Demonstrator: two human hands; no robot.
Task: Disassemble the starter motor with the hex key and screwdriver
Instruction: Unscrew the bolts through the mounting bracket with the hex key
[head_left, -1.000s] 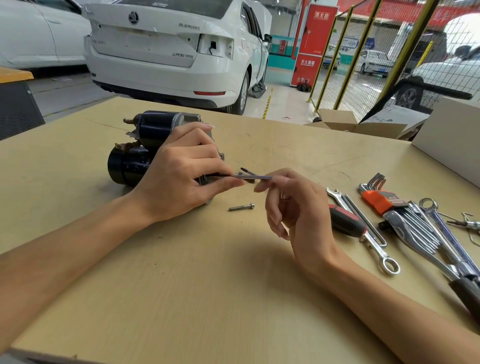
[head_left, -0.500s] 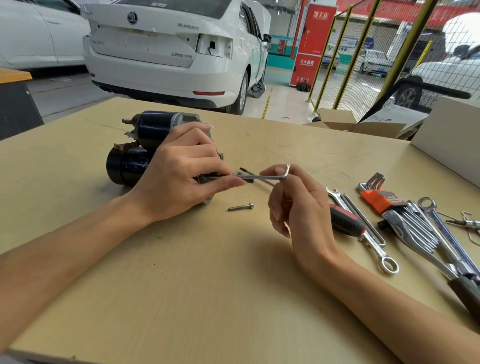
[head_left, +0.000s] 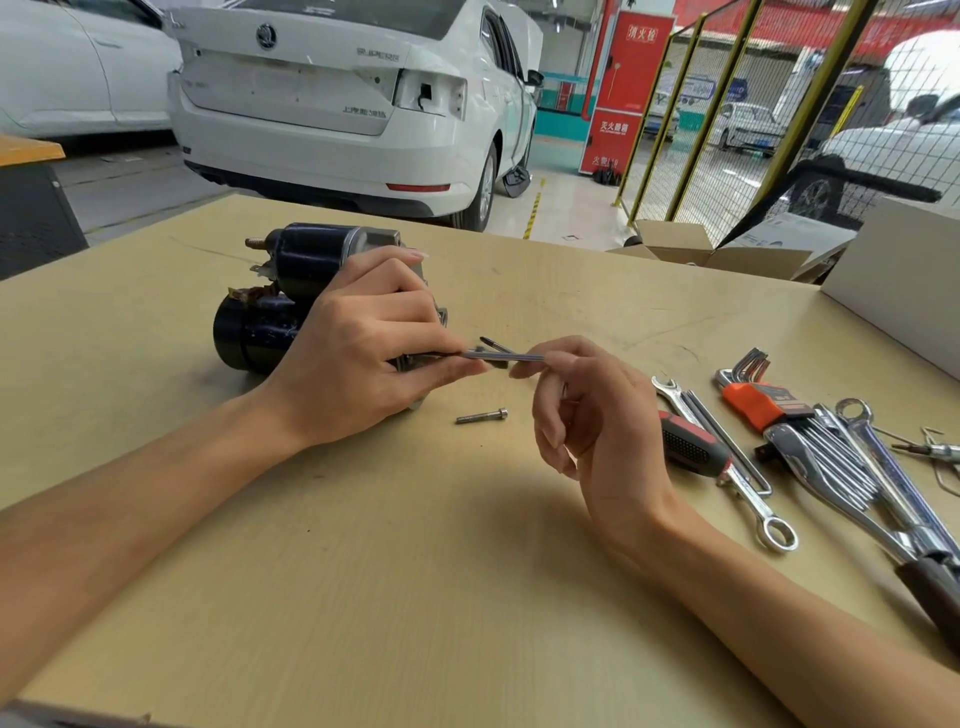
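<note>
The dark starter motor (head_left: 270, 322) lies on its side on the tan table (head_left: 415, 571). My left hand (head_left: 363, 353) covers its right end, and the thumb and forefinger pinch the shaft of a silver hex key (head_left: 511, 356) close to the motor. My right hand (head_left: 597, 421) pinches the hex key's outer end; the short arm of the key is hidden by the fingers. A loose bolt (head_left: 482, 416) lies on the table below the key. The red-and-black screwdriver handle (head_left: 688, 447) lies just right of my right hand.
To the right lie a combination wrench (head_left: 748, 493), an orange-holdered hex key set (head_left: 753, 400) and several chrome wrenches (head_left: 852, 467). A white box (head_left: 904, 280) stands at the far right edge, an open carton (head_left: 675, 244) behind the table. A white car is parked beyond.
My right hand has turned the hex key: its bent short arm stood up above the fingers half a second ago and is now hidden behind them. The left hand and motor stayed put.
</note>
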